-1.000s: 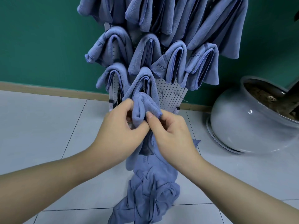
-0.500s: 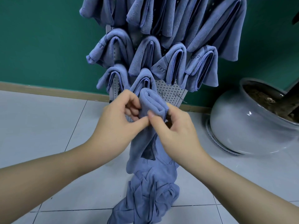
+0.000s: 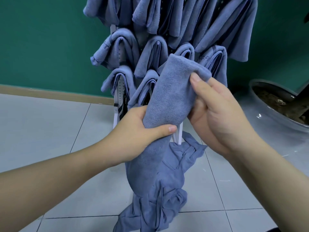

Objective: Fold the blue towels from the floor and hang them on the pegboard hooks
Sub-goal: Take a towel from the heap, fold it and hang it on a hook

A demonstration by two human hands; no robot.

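Observation:
A folded blue towel (image 3: pixel 170 96) stands tilted in front of the white pegboard (image 3: pixel 120 91), its folded top near the middle hooks. My left hand (image 3: pixel 143 131) grips its lower part, thumb across the front. My right hand (image 3: pixel 215 111) pinches the upper right fold between thumb and fingers. The towel's tail hangs down over a crumpled heap of blue towels (image 3: pixel 160 198) on the floor. Several folded blue towels (image 3: pixel 120 47) hang in rows on the pegboard hooks behind.
A green wall (image 3: pixel 41 39) with a wooden skirting stands behind the pegboard. A large grey ceramic planter (image 3: pixel 274 118) with soil sits on the floor at the right. Pale floor tiles (image 3: pixel 50 128) spread to the left.
The towel has come up and nearer to me. My left hand slid down from the top fold to the towel's lower part, while my right hand kept the top fold and rose with it.

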